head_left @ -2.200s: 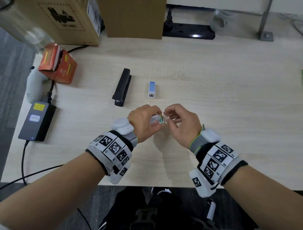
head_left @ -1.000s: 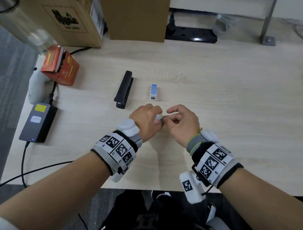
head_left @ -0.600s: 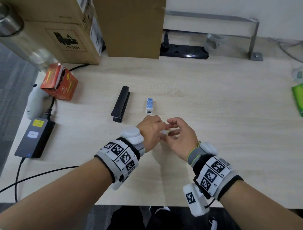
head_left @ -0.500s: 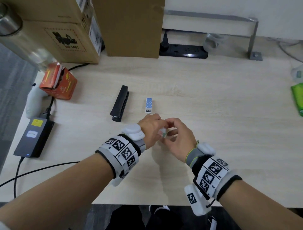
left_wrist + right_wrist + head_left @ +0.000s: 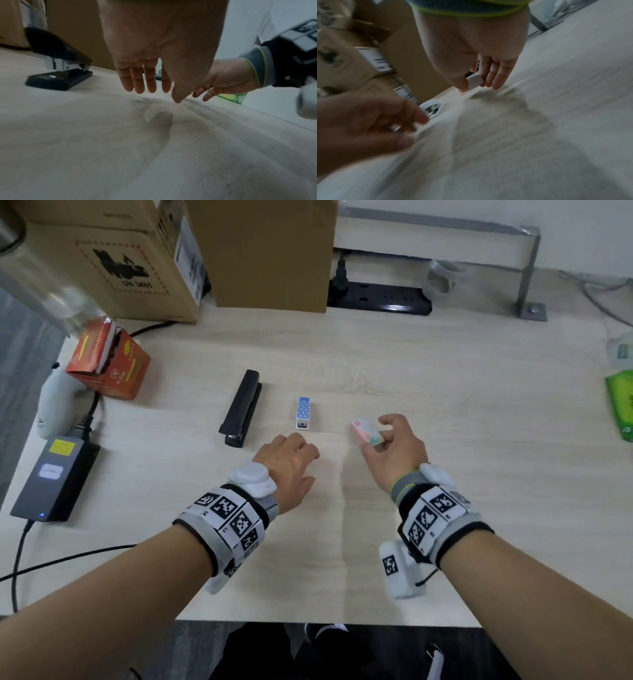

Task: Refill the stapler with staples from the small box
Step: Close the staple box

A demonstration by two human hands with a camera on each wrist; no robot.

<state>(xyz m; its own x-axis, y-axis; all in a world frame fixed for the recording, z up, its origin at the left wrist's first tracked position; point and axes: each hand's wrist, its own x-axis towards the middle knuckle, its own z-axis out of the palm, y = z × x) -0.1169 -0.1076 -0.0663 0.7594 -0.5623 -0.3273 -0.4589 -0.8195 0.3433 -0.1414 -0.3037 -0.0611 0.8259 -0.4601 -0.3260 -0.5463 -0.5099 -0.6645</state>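
Right hand (image 5: 394, 451): pinches small staple box (image 5: 368, 432) just above the desk (image 5: 445, 392).
Left hand (image 5: 287, 462): fingers straight, empty.
Stapler (image 5: 241, 412): closed, left of blue dotted box (image 5: 303, 412).
Around: orange carton (image 5: 109, 361), power adapter (image 5: 54, 477).

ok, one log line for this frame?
left hand: open, empty | right hand: holds small box over table | stapler: closed, untouched

My head camera looks steeply down on the counter (image 5: 445, 371); both wrist cameras skim it closely, sharing my fingers.
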